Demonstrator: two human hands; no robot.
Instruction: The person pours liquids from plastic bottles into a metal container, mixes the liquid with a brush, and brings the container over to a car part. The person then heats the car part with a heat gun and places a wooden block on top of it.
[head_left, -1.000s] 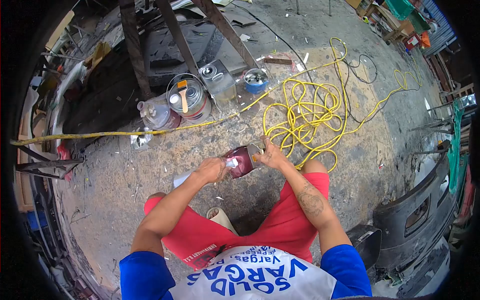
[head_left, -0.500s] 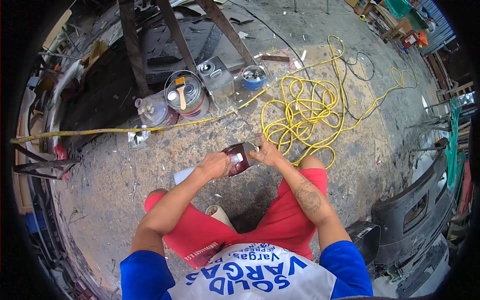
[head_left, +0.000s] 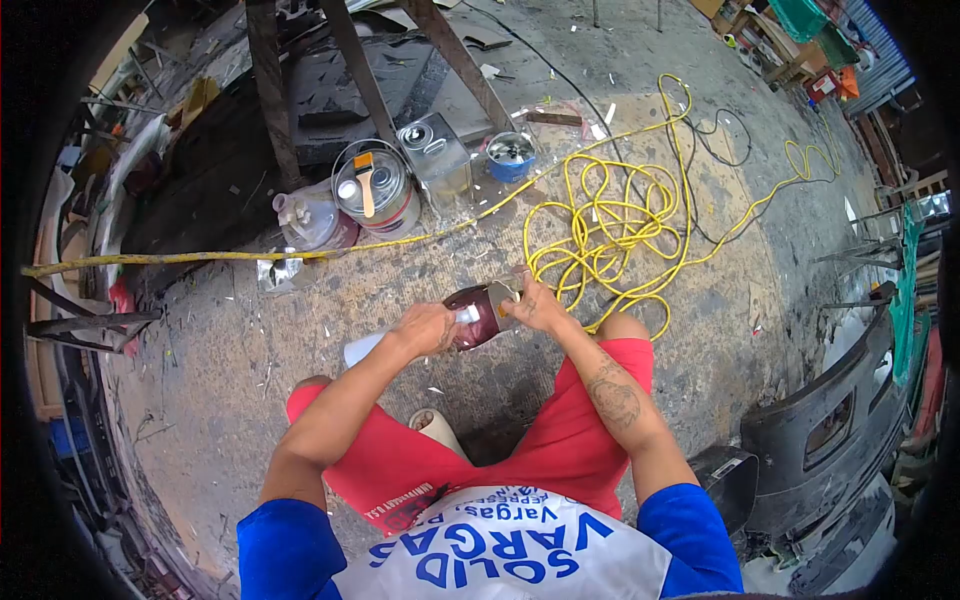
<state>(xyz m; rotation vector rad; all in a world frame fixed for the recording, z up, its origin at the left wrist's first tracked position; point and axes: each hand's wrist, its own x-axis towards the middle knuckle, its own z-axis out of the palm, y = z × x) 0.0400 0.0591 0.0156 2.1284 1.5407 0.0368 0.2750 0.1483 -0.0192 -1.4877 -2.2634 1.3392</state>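
Observation:
A glossy dark-maroon curved piece [head_left: 478, 328] is between my two hands, low over the floor; I cannot make out what it is. My right hand [head_left: 536, 304] is closed around its right end, where a greyish-brown part and a small orange spot show. My left hand [head_left: 426, 328] is closed at the piece's left side. A white tube-like thing [head_left: 366, 347] runs under that wrist, and a small white end [head_left: 467, 314] sticks out past the fingers over the maroon surface. The fingertips are partly hidden.
A coiled yellow cord [head_left: 610, 215] lies ahead right. Ahead left stand a paint can [head_left: 385, 207] with a brush [head_left: 366, 180] on its lid, a metal tin [head_left: 440, 165], a plastic jug [head_left: 312, 222] and a blue can [head_left: 511, 165]. A black bumper [head_left: 820, 425] is at the right.
My left hand has shifted slightly to the left with the white tube-like thing. My right hand and the maroon piece have hardly moved.

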